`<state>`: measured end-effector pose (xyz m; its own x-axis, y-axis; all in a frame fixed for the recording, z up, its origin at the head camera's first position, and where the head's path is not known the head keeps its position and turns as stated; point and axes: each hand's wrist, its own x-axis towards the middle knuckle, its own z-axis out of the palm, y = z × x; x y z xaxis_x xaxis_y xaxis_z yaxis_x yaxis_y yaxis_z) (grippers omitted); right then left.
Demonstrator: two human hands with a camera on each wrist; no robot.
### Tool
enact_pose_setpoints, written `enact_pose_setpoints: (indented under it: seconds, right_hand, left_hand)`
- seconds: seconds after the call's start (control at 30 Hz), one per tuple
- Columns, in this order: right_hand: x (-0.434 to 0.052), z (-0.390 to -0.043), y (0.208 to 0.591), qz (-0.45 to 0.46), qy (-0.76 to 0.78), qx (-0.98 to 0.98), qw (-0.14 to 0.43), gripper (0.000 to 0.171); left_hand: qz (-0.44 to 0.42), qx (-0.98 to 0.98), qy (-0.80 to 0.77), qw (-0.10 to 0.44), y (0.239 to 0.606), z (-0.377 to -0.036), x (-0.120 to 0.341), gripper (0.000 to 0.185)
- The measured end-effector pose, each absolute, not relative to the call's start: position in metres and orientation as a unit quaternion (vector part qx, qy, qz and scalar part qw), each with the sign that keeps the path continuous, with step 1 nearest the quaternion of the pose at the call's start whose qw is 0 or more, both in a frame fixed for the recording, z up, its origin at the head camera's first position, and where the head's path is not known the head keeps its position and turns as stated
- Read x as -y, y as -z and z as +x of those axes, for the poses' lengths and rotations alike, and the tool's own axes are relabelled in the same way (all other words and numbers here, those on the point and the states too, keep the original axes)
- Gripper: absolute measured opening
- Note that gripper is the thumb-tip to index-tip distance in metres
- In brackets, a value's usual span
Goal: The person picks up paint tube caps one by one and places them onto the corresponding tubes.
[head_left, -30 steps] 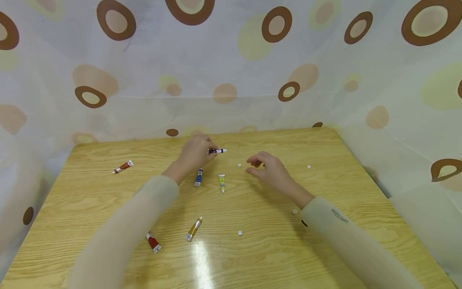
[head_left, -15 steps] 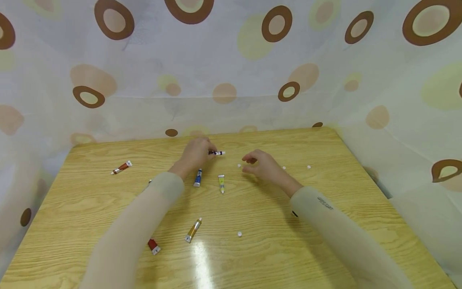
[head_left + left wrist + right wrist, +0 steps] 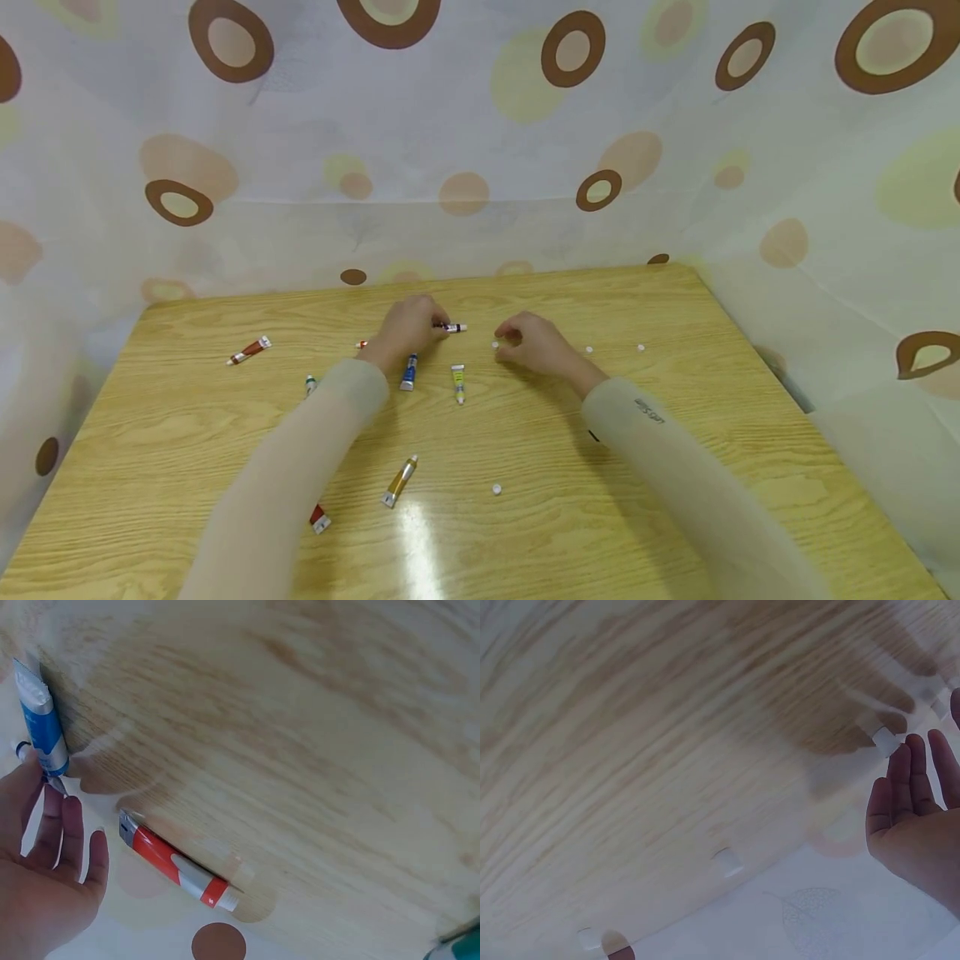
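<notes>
Far back on the counter [image 3: 675,467], a purple paint tube [image 3: 452,328] is pinched by the curled fingers of the left hand [image 3: 407,327]. Beside it (fingers bent) the right hand [image 3: 528,343] is poised at a white cap [image 3: 495,345]; whether they touch cannot be told.

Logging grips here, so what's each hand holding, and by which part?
Left hand holds the dark paint tube by its rear end; right hand holds nothing visible.

A screened-off tabletop recording booth, of the kind set up for staged demonstrations. A light wooden table [image 3: 675,500] is enclosed on the far, left and right sides by a white curtain [image 3: 480,150] printed with brown and yellow rings. Small paint tubes [image 3: 400,481] and loose white caps [image 3: 497,489] are scattered across it.
</notes>
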<state>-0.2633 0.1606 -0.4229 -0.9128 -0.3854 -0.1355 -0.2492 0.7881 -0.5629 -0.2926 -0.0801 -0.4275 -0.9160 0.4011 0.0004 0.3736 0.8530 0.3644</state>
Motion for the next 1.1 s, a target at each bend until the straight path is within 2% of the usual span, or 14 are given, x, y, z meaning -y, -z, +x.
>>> enact_pose_setpoints:
  seconds: [0.3, 0.53, 0.87, 1.1]
  right_hand:
    - [-0.153, -0.268, 0.429, -0.185, 0.258, -0.943, 0.096, 0.025]
    - [-0.150, -0.267, 0.431, -0.177, 0.249, -0.947, 0.098, 0.019]
    - [-0.154, -0.265, 0.429, -0.161, 0.271, -0.943, 0.110, 0.018]
    - [-0.159, -0.268, 0.423, -0.160, 0.295, -0.937, 0.098, 0.019]
  left_hand:
    - [0.188, -0.961, -0.196, 0.053, 0.428, -0.293, 0.079, 0.022]
    - [0.193, -0.961, -0.193, 0.055, 0.427, -0.292, 0.080, 0.023]
    - [0.188, -0.963, -0.185, 0.057, 0.424, -0.288, 0.077, 0.024]
    - [0.186, -0.966, -0.169, 0.052, 0.425, -0.291, 0.079, 0.028]
